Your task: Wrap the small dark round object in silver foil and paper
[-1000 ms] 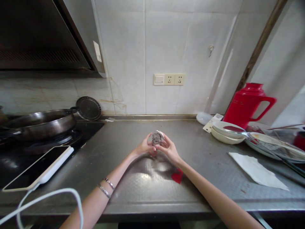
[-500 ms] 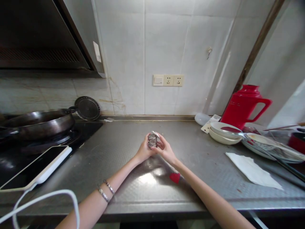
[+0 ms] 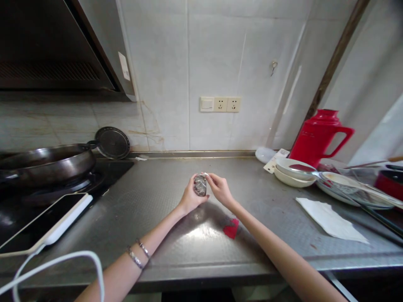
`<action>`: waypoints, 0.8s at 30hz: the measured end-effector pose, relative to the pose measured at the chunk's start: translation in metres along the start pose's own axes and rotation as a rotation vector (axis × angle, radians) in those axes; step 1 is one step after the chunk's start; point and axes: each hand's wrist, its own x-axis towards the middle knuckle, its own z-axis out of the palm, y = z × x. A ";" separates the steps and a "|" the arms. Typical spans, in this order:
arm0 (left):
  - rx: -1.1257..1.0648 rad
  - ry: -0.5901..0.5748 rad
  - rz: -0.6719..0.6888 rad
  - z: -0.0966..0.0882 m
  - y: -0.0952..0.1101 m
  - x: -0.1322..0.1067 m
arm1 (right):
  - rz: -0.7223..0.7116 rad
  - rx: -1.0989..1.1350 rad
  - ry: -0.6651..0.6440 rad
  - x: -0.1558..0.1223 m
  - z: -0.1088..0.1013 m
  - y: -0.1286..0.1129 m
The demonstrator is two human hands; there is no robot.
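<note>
My left hand [image 3: 189, 199] is wrapped round a small, shiny, dark-grey patterned object [image 3: 200, 186] that looks like a little glass jar. It is held above the counter with its side facing me; its exact kind is not clear. At its upper right edge, my right hand [image 3: 220, 187] has thumb and fingers pinched on a small white bit [image 3: 205, 174], too small to name. On the counter below my hands lies a flat red piece [image 3: 231, 229], close to my right forearm.
A white paper towel [image 3: 330, 220] lies on the right, before stacked bowls [image 3: 294, 178] and a red thermos jug [image 3: 319, 140]. To the left are a phone [image 3: 44, 224] with a white cable [image 3: 66, 254] and a pan [image 3: 50, 165] on the cooktop.
My right hand has drawn back slightly from the jar-like object, its thumb leaving the lower side for the top edge. The left hand still holds it. The view has shifted slightly.
</note>
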 end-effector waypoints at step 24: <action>-0.019 0.132 -0.034 0.002 0.001 -0.003 | -0.519 -0.184 -0.306 -0.013 -0.011 -0.024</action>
